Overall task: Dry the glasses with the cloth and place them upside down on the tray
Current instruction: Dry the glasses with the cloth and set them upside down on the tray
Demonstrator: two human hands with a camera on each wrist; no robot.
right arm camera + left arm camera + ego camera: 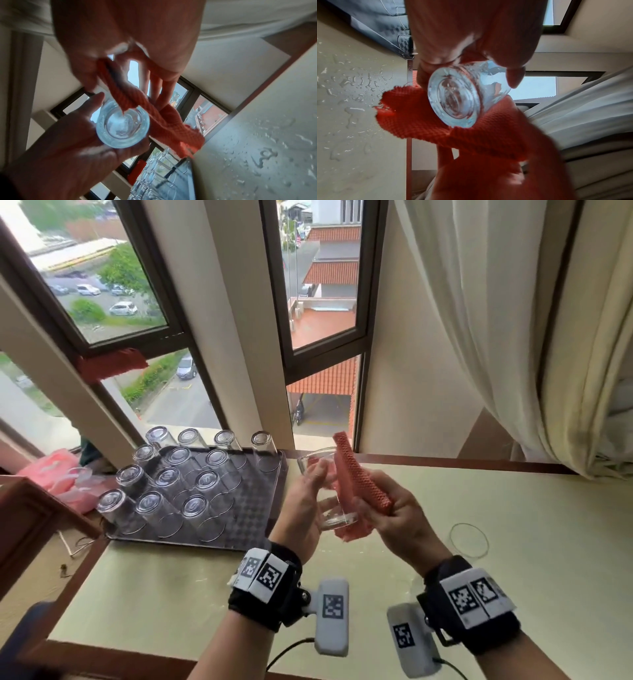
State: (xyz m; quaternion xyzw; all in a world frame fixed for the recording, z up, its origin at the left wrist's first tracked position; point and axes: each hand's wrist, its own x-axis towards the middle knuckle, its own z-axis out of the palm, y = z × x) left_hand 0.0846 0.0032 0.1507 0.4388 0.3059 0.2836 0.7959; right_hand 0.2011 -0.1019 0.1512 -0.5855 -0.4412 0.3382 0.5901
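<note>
My left hand (301,505) grips a clear glass (337,517) above the table, tilted with its mouth toward the window and its thick base toward me. The base shows up close in the left wrist view (460,97) and in the right wrist view (121,128). My right hand (394,518) holds a folded coral cloth (356,477) against the right side of the glass. The cloth (453,128) hangs below the glass base, and one end (171,128) trails past it. A dark patterned tray (253,508) at the left carries several glasses (191,508) standing upside down.
The pale table (513,559) has water drops (351,88) on it. A clear round rim (469,541), seemingly another glass, stands to the right of my hands. Windows and a white curtain (496,320) are behind. Pink plastic bags (58,474) lie left of the tray.
</note>
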